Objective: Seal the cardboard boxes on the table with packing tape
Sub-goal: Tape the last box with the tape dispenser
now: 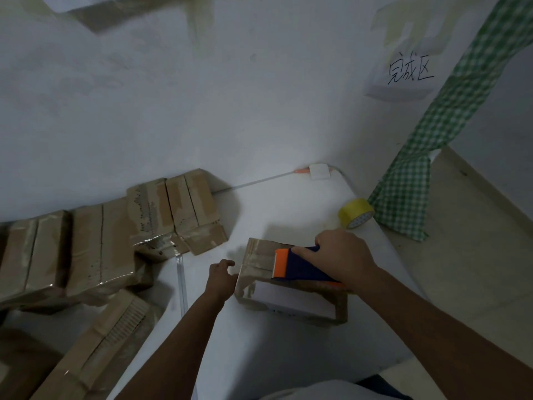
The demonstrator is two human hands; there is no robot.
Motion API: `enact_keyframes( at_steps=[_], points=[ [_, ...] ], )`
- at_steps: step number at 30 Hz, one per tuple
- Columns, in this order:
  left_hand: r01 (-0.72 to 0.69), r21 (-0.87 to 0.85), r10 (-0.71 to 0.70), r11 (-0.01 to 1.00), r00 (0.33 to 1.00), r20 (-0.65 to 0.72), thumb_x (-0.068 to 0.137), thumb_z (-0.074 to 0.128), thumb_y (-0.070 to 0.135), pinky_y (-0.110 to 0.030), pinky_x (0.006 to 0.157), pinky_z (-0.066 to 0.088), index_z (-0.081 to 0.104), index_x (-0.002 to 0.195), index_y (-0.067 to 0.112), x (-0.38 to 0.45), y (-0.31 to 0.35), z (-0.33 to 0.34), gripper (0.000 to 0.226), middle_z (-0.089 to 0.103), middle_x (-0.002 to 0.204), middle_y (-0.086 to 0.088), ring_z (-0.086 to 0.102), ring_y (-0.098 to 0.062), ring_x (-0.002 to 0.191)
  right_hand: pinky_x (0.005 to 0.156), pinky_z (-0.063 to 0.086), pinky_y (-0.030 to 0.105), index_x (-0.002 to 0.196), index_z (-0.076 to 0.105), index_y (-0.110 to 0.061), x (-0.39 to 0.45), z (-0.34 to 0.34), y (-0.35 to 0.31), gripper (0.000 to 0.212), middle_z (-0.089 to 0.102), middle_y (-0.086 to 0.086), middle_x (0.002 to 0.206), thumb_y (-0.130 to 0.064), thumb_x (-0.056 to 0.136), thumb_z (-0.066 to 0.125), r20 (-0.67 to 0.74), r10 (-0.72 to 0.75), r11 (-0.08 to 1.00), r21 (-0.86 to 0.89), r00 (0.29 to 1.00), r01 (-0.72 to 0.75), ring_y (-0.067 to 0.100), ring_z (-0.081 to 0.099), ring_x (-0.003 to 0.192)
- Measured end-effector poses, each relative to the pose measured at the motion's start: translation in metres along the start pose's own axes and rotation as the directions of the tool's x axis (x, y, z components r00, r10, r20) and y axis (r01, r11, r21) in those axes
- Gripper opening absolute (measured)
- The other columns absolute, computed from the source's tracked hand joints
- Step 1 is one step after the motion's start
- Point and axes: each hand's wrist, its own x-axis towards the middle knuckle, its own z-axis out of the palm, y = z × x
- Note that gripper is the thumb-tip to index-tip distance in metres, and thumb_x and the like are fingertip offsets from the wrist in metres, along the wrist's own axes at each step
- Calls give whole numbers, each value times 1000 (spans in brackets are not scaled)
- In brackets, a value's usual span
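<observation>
Head camera looking down as a person is sealing a cardboard box [259,256] lying on the white bench [282,203], near its right edge. Right hand [343,259] is gripping a blue and orange tape dispenser [300,265], its fingers wrapped around the handle, pressing it on the box top. Left hand [222,280] is resting against the box's left side, fingers loosely curled on the edge. More taped boxes [173,210] are lying in a pile at left. A yellow tape roll [356,212] is sitting beyond the box, beside a green checked cloth [409,180].
</observation>
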Motion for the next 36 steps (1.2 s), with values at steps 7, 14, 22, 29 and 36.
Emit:
enact_keyframes(
  at_steps=[7, 14, 22, 29, 36],
  points=[
    [-248, -86, 243, 965, 968, -61, 105, 36, 45, -33, 91, 42, 40, 148, 28, -18, 35, 8, 47, 50, 146, -5, 52, -25, 128, 45, 23, 26, 58, 44, -18, 1, -1, -5, 65, 45, -1, 60, -77, 83, 43, 18, 1, 1000, -24, 1000, -1, 11, 41, 53],
    [-326, 13, 326, 945, 945, 21, 105, 33, 46, -37, 105, 41, 14, 156, 33, -15, 32, 27, 55, 44, 151, -11, 51, -29, 130, 48, 25, 29, 58, 42, -19, 5, -12, 2, 69, 43, -2, 59, -86, 72, 46, 257, -30, 999, 40, 966, 20, 13, 43, 53],
    [-297, 93, 295, 950, 955, 30, 102, 29, 54, -33, 93, 39, 13, 154, 41, -10, 30, 28, 55, 48, 146, -15, 55, -32, 122, 46, 26, 28, 60, 43, -21, 6, -11, 23, 66, 45, -3, 59, -85, 68, 53, 328, -115, 989, 126, 938, 77, 12, 43, 50],
    [-222, 171, 226, 960, 974, -1, 101, 30, 56, -43, 104, 37, 14, 152, 49, -8, 30, 27, 54, 45, 149, -17, 51, -39, 128, 44, 27, 24, 63, 54, -15, -9, -15, 131, 74, 45, -1, 54, -89, 64, 48, 458, -56, 993, 119, 887, 2, 10, 37, 42],
    [-221, 245, 242, 944, 969, -57, 102, 31, 53, -46, 112, 31, 18, 155, 38, -17, 41, 30, 56, 33, 159, -11, 38, -33, 141, 52, 34, 23, 95, 71, -7, -21, 14, 160, 79, 67, 15, 83, -80, 77, 47, 481, -110, 966, 258, 870, -21, 18, 52, 60]
  ],
)
